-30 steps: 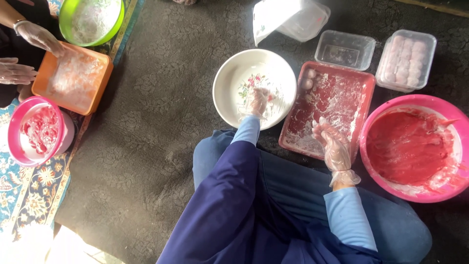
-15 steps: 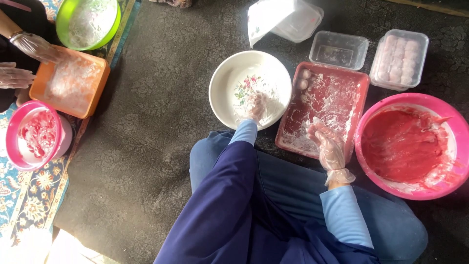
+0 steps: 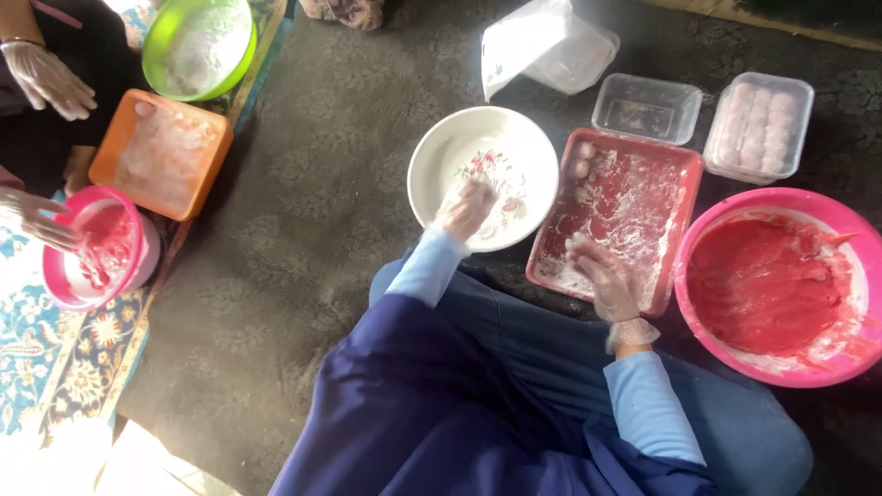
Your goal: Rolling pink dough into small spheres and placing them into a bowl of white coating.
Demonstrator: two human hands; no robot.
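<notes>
At the far left edge of the frame, a co-worker's two gloved hands appear: one in the upper left corner, held over dark clothing, and one at the rim of a small pink bowl that holds red paste. Just above that bowl lies an orange tray dusted with white powder, and above it stands a green bowl with white powder inside. All things rest on a dark grey carpet, with a patterned blue rug at lower left.

In the centre stands a white bowl with a flower print on its bottom. The person's left hand, gloved and coated in powder, rests inside this bowl at its lower rim; the fingers are curled loosely, and whether they hold anything cannot be told.

Just right of the bowl lies a red tray, floured, with a few small pale balls in its upper left corner. The right hand, gloved, lies on the tray's lower left part, fingers spread open and flat, holding nothing.

Above the tray, an empty clear box stands beside a clear box filled with pale pink balls. A crumpled plastic bag lies at top centre. At the right edge stands a large pink bowl of red dough, touching the tray.
</notes>
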